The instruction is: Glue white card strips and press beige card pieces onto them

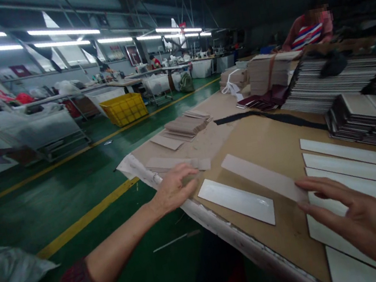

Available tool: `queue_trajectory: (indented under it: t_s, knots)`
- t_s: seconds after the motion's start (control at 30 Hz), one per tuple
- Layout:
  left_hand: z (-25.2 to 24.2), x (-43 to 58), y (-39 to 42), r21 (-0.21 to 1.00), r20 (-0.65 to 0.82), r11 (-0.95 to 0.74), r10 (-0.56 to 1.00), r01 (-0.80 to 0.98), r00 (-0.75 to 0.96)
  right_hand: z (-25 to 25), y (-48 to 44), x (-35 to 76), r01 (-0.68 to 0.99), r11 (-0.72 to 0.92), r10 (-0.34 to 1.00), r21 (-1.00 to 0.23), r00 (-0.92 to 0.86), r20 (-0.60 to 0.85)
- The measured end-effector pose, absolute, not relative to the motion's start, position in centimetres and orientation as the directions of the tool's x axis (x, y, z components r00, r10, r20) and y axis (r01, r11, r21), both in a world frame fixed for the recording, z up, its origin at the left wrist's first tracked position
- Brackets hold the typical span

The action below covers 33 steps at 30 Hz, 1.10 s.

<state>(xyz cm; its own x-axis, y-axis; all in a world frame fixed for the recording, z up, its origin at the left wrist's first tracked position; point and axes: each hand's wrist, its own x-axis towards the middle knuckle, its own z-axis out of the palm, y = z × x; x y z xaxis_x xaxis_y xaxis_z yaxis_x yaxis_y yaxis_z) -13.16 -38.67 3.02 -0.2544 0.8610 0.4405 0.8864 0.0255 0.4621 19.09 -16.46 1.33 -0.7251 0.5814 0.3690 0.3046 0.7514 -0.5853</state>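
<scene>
My right hand (357, 213) pinches the right end of a thin grey-beige cardboard strip (256, 173) between thumb and fingers. The strip is held slanted above the brown table top. In front of it, near the table's edge, lies a shiny white-faced strip (237, 201). My left hand (176, 188) is open at the table edge, thumb and fingers apart, just in front of a low pile of grey strips (168, 162). Whether its fingertips touch that pile I cannot tell. Several white-faced panels (341, 151) lie in a row beneath and beyond my right hand.
Loose grey board pieces (185, 127) lie at the table's far left. A black strap (263, 115) crosses the table before tall stacks of panels (333, 83). Behind them is a person (309, 29). A yellow crate (124, 109) stands on the green floor.
</scene>
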Motion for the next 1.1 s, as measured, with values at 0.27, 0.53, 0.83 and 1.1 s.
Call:
queue_trajectory:
  t_s: [0.27, 0.53, 0.83, 1.1]
  knots:
    - [-0.5, -11.5, -39.6, 0.607, 0.348, 0.019, 0.892, 0.794, -0.287, -1.5, -18.3, 19.2, 0.256, 0.774, 0.489, -0.578, -0.822, 0.291]
    - [-0.8, -11.7, -39.7, 0.669, 0.335, 0.006, 0.89, 0.743, -0.309, -1.9, -18.8, 17.2, 0.232, 0.808, 0.452, -0.541, -0.833, 0.318]
    - [-1.1, -11.6, -39.8, 0.671, 0.356, -0.011, 0.882, 0.741, -0.309, -2.2, -18.5, 16.5, 0.188, 0.844, 0.389, -0.502, -0.859, 0.333]
    - [-1.2, -11.7, -39.8, 0.666, 0.355, -0.001, 0.88, 0.746, -0.316, -1.9, -18.7, 16.0, 0.196, 0.857, 0.377, -0.476, -0.869, 0.321]
